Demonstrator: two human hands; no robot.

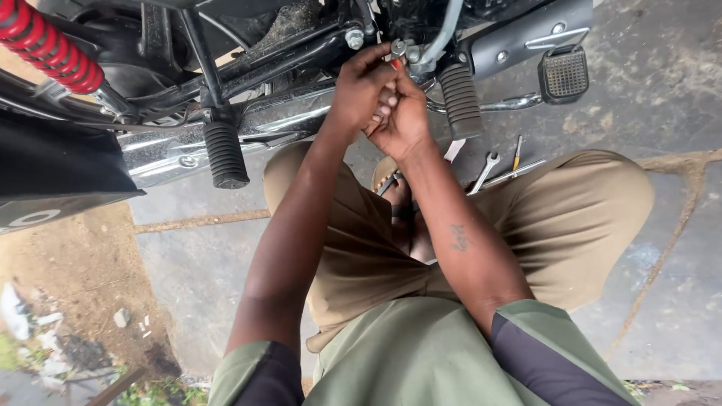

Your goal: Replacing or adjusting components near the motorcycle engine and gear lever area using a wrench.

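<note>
I crouch beside a motorcycle, and both hands meet under its frame. My left hand (359,84) reaches up and pinches a small metal nut fitting (398,48) beside a grey cable (444,34). My right hand (404,120) is curled just below it, pressed against the left fingers. A small red piece (394,65) shows between the fingers of both hands; what it is cannot be made out. A ribbed black rubber footpeg (460,99) hangs just right of my hands.
A second footpeg (226,154) and the chrome exhaust pipe (188,150) lie to the left, with a red coil spring (49,45) at top left. A pedal pad (564,73) is at the right. A spanner (485,170) and screwdriver (517,154) lie on the concrete by my knee.
</note>
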